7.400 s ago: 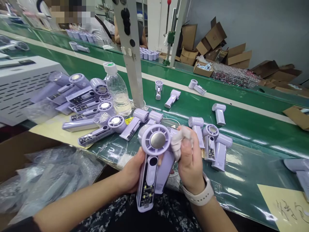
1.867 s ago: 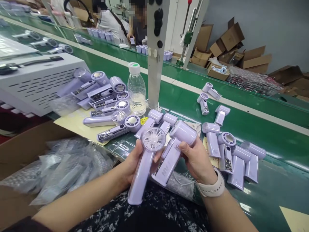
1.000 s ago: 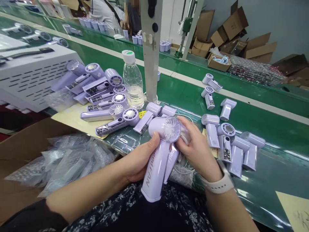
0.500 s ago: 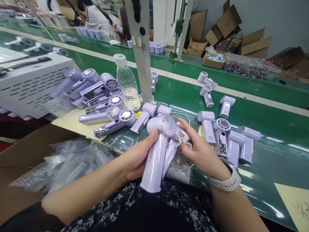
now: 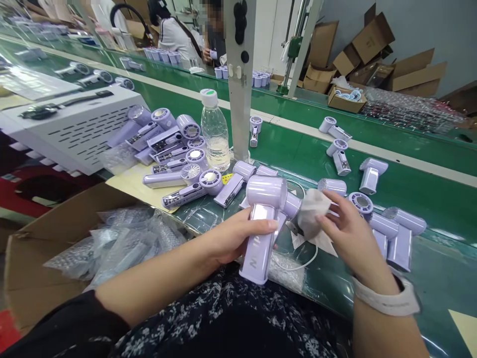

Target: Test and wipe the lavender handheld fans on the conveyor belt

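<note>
My left hand [image 5: 236,233] is closed around the handle of a light-purple handheld fan [image 5: 265,191], thumb across its front just below the round head. Lettering shows on the handle, partly covered by glare. Behind it is a second purple fan [image 5: 292,205]; whether my left hand grips that one too, I cannot tell. To the right, my right hand [image 5: 350,233] pinches a crumpled white cloth or tissue [image 5: 312,211] between thumb and fingers, close to the second fan's head. Under the cloth lie a pale sheet and a white cable [image 5: 311,261] on the green bench.
Several purple fans [image 5: 210,181] are piled at left beside a water bottle [image 5: 218,144] and a slotted white box [image 5: 85,129]. More fans [image 5: 400,233] lie at right. A metal post [image 5: 240,74] rises ahead. A carton [image 5: 26,268] of bubble bags is at lower left. People sit beyond.
The fan in my left hand has turned, so its barrel's side shows instead of its round end. My right hand has moved right with the cloth, which is now more spread out.
</note>
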`<state>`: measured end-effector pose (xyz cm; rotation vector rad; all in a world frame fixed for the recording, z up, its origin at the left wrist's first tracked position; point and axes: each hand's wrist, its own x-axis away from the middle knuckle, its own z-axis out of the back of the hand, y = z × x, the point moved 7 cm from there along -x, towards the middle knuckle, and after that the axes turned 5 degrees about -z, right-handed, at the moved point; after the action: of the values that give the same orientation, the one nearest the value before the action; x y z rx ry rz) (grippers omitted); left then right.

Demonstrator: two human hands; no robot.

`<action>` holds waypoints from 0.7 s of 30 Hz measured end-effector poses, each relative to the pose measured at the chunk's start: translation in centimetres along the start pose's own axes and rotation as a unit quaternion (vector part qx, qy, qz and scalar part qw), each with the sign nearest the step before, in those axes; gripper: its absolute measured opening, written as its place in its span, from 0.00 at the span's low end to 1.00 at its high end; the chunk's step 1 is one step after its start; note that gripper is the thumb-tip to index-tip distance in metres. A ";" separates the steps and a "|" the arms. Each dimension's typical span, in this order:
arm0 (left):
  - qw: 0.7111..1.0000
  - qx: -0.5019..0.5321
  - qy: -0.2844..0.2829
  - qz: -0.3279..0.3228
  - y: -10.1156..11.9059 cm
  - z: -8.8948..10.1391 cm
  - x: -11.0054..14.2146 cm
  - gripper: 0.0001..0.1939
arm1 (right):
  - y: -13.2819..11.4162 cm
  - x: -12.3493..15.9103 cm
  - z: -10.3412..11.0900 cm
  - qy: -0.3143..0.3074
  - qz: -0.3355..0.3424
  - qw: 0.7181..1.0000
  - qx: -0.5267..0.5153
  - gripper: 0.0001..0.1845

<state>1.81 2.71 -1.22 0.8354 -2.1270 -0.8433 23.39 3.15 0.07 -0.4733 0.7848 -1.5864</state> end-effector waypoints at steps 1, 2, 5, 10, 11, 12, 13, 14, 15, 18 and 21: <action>0.999 -0.034 0.006 -0.024 0.3 0.1 -0.2 0.31 | 0.1 0.0 -0.6 0.023 0.022 0.998 0.049 0.26; 0.996 -0.073 0.014 -0.047 0.7 0.2 -0.4 0.28 | 0.2 0.0 -1.2 0.042 0.040 0.993 0.105 0.21; 0.970 -0.220 0.019 -0.100 1.8 0.2 -0.9 0.26 | 0.1 0.2 -2.0 0.046 0.079 0.979 0.181 0.13; 0.923 -0.357 -0.009 -0.144 2.2 -0.7 -1.8 0.30 | -3.1 2.4 3.8 0.202 0.057 0.977 0.046 0.11; 0.920 -0.361 -0.016 -0.150 2.0 -1.0 -2.0 0.29 | -4.2 3.1 4.4 0.217 0.064 0.974 0.010 0.11; 0.918 -0.361 -0.025 -0.163 1.9 -1.4 -2.2 0.28 | -5.4 3.7 4.5 0.216 0.081 0.973 -0.015 0.10; 0.913 -0.364 -0.035 -0.181 1.9 -1.8 -2.3 0.27 | -6.5 4.2 4.2 0.207 0.106 0.972 -0.029 0.09; 0.905 -0.370 -0.046 -0.203 1.9 -2.4 -2.4 0.27 | -7.5 4.5 3.5 0.194 0.132 0.971 -0.040 0.07; 0.894 -0.384 -0.058 -0.225 1.9 -2.9 -2.4 0.26 | -8.2 4.8 2.7 0.181 0.152 0.970 -0.053 0.05; 0.833 -0.465 -0.107 -0.282 1.7 -4.8 -1.9 0.19 | -8.5 4.9 0.6 0.168 0.179 0.963 -0.113 0.18; 0.781 -0.533 -0.094 -0.311 1.8 -5.5 -1.1 0.23 | -8.5 4.8 -0.5 0.165 0.191 0.962 -0.102 0.29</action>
<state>6.15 2.94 2.78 0.7898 -1.0802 -2.2389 16.28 -1.15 5.17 -0.1836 1.2240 -1.2406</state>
